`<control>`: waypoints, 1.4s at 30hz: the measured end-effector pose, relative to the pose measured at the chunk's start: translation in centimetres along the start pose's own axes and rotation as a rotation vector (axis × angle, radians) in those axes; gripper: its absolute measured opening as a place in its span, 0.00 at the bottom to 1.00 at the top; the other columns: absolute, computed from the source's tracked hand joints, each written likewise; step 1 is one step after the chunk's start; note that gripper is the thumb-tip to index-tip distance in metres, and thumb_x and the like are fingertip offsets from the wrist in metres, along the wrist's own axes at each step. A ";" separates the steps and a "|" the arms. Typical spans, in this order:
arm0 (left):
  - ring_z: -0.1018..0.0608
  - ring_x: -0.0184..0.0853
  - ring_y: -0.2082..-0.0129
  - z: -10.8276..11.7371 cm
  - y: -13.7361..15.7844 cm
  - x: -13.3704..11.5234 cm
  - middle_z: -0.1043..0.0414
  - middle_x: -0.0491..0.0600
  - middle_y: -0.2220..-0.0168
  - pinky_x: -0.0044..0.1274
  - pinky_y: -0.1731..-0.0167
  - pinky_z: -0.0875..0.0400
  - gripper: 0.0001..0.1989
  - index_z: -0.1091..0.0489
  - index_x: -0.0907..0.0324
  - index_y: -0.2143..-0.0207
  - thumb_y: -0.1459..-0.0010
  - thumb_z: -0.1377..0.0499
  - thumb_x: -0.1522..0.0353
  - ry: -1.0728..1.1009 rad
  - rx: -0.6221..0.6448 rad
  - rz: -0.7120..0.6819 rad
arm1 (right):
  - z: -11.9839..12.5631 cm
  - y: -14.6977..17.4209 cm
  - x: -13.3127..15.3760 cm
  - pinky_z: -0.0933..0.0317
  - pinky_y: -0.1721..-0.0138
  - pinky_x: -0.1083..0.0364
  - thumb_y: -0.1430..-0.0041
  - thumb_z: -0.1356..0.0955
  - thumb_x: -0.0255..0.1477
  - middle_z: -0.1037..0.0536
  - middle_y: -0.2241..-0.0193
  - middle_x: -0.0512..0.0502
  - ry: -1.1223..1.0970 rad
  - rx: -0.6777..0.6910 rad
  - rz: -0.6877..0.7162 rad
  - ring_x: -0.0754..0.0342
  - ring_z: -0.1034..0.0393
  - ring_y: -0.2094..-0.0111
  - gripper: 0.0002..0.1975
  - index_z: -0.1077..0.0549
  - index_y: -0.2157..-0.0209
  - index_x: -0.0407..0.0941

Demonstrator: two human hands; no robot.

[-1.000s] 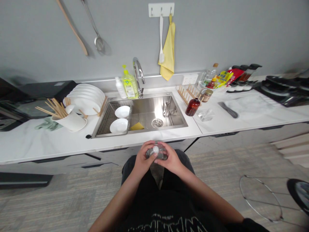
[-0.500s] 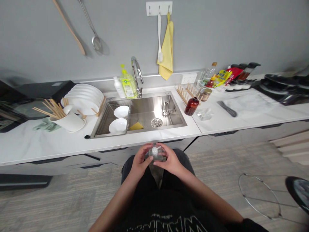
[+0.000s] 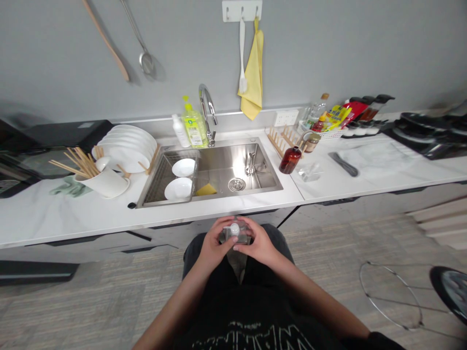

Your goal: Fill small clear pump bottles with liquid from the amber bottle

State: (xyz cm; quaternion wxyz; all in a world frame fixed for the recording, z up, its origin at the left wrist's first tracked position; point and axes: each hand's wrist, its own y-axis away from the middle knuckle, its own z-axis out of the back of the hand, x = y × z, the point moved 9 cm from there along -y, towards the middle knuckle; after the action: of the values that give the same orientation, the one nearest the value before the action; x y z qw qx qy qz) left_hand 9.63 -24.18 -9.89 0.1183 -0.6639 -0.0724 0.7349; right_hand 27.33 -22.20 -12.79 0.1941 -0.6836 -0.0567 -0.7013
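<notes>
Over my lap, just off the counter's front edge, I hold a clear pump bottle [image 3: 242, 238] with a white pump head [image 3: 234, 228]. My left hand [image 3: 214, 247] wraps the bottle's left side, its thumb lying near the pump head. On the other side my right hand [image 3: 260, 244] grips the body, with the thumb across the near face. The pump's spout points left. The fingers on the far side are partly hidden. Closest on the counter are a brown bottle without a pump [image 3: 290, 160] and a clear, empty-looking item [image 3: 309, 171] that I cannot make out.
Ahead is a steel sink [image 3: 222, 194] with a draining basket, two white bowls [image 3: 178, 188] and a yellow sponge [image 3: 206, 190]. White plates [image 3: 126, 146] and a chopstick holder [image 3: 105, 183] stand left. Wooden racks [image 3: 277, 141] and a dark brush-like item [image 3: 343, 164] lie right. A stool [image 3: 452, 291] stands behind right.
The pump's spout has swung from pointing right to pointing left. My left thumb has shifted slightly right; both hands stay around the bottle.
</notes>
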 end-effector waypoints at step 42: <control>0.15 0.48 0.40 -0.2 -2.8 -2.0 0.17 0.56 0.42 0.42 0.34 0.23 0.14 0.16 0.53 0.47 0.34 0.26 0.62 -0.025 -0.007 -0.025 | 0.9 -1.4 0.9 0.19 0.38 0.38 0.46 0.14 0.35 0.19 0.33 0.38 0.016 -0.028 0.011 0.37 0.17 0.37 0.44 0.26 0.30 0.55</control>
State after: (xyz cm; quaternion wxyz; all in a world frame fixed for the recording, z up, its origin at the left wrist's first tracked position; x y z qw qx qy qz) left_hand 10.26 -22.01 -7.24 0.1241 -0.6543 -0.0846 0.7412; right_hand 27.69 -20.75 -11.59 0.1887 -0.6808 -0.0417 -0.7065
